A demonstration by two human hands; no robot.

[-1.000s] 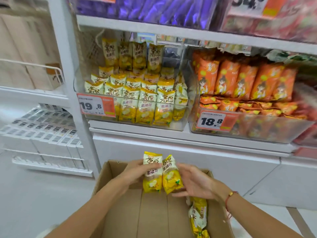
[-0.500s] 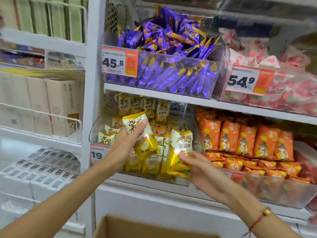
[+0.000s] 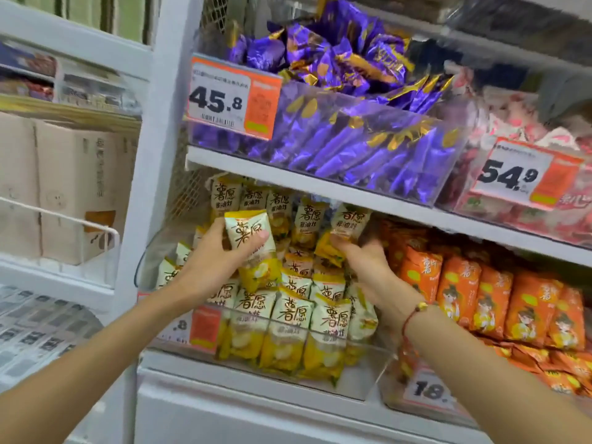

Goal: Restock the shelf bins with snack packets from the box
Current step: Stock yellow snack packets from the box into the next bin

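Two yellow potato-chip packets are up at the clear shelf bin: my left hand wraps the left packet round its middle, my right hand pinches the right packet by its lower end. I judge them light, puffy, slick and crushable, best held loosely mid-body.

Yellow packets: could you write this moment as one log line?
left hand grips yellow packet | right hand grips second yellow packet | both over yellow-packet bin | neither released
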